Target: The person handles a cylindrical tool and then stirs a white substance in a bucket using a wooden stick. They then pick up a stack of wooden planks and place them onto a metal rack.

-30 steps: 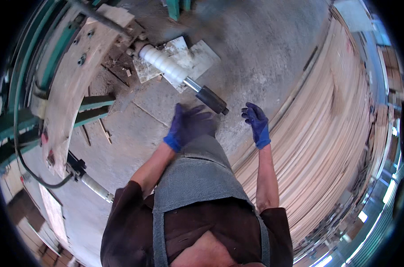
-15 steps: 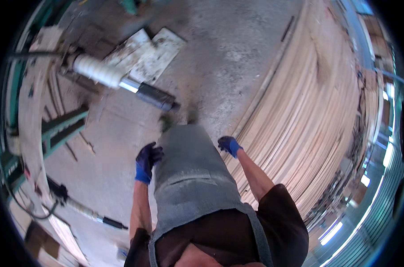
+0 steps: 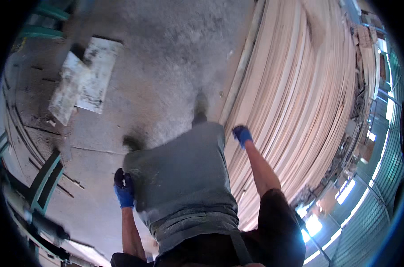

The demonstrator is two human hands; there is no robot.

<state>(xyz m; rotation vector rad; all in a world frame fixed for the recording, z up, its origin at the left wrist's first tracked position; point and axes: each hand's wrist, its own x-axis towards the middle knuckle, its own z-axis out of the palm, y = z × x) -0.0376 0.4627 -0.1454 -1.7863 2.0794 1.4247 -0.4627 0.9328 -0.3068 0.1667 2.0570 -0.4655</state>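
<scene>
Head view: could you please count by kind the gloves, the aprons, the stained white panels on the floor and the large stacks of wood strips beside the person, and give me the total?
Blue gloves: 2
Grey apron: 1
Stained white panels, overlapping: 2
Large stack of wood strips: 1
Total: 6

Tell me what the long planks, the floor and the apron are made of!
Planks: seemingly bare wood, pale tan with darker streaks. Floor: probably concrete, dull, grey and blotchy. Apron: likely cloth, matte grey, because it bunches into soft folds.
</scene>
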